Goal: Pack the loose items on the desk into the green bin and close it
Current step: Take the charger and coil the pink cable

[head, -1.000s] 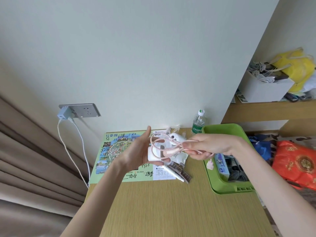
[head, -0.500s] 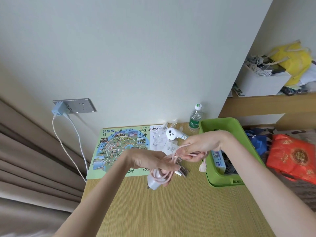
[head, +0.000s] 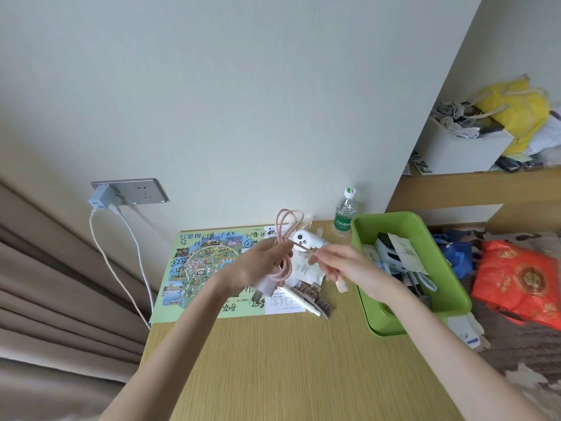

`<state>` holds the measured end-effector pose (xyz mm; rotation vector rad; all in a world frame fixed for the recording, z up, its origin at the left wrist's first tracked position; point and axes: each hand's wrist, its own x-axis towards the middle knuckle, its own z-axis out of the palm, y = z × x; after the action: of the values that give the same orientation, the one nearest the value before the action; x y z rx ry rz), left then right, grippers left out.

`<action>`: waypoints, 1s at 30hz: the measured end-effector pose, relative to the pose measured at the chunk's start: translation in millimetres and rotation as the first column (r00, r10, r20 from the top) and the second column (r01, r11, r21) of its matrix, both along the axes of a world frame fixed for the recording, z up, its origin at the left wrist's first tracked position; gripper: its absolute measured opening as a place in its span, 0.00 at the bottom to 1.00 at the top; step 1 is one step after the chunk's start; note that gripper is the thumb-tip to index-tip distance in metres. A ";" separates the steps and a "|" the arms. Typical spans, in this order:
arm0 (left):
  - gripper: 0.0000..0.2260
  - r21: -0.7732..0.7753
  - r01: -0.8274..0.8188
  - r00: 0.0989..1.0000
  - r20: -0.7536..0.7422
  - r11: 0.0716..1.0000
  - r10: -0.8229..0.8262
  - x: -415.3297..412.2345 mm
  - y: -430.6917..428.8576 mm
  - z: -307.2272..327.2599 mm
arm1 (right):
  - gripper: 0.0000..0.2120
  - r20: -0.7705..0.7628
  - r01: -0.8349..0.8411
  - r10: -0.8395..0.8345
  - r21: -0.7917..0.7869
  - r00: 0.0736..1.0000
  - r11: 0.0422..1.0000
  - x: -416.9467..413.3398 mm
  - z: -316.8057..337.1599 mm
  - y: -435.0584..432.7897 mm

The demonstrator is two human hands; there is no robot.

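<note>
- The left hand [head: 261,265] is gripping a pink cable [head: 287,229] and its white plug [head: 266,286] above the desk [head: 288,360], left of the green bin [head: 400,223].
- The right hand [head: 343,265] is pinching a strand of the cable.
- A map [head: 194,268] is lying on the desk, and a curtain [head: 45,299] is hanging at the left.

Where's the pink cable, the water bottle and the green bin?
pink cable [head: 282,273]: head view, on its lower bundled part.
water bottle [head: 343,221]: head view, on its green label.
green bin [head: 391,227]: head view, on its far wall.
</note>
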<state>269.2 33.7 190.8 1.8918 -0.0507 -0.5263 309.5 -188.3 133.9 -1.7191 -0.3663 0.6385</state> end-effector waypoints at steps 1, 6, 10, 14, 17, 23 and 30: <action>0.14 0.079 -0.039 0.999 0.038 0.996 0.036 3.8 -0.2 -3.5 | 0.11 0.105 -0.004 0.014 -0.100 0.994 0.995 -2.9 3.6 2.8; 0.11 0.580 -0.010 0.971 0.199 0.814 -0.130 12.7 2.0 -23.5 | 0.08 0.506 0.037 0.235 -0.470 0.830 0.882 -7.4 35.6 15.5; 0.13 0.595 0.306 0.935 -0.040 0.743 -0.352 3.0 -3.4 -21.5 | 0.07 0.560 0.023 0.327 -0.527 0.762 0.850 6.8 70.3 17.3; 0.11 0.302 0.460 0.887 -0.199 0.835 -0.417 -6.1 -15.1 -6.3 | 0.03 0.324 -0.190 0.313 -0.360 0.892 0.913 19.0 79.6 16.9; 0.08 0.112 0.509 0.852 -0.202 0.853 -0.482 -11.1 -21.8 6.6 | 0.05 0.189 -0.298 0.346 -0.243 0.919 0.923 24.6 76.1 14.7; 0.10 0.016 0.455 0.889 -0.065 0.890 -0.453 -7.9 -16.5 18.9 | 0.17 -0.184 -0.296 0.289 -0.009 0.939 0.955 26.4 52.0 -0.8; 0.07 -0.102 0.290 0.953 0.126 0.951 -0.277 -3.0 -10.4 26.4 | 0.20 -0.390 -0.387 0.490 0.316 0.780 0.867 17.8 32.1 -17.0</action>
<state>266.1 23.3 217.2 1.8037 -0.4248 -0.5981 327.3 -205.2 166.0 -1.2150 -0.4871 1.2768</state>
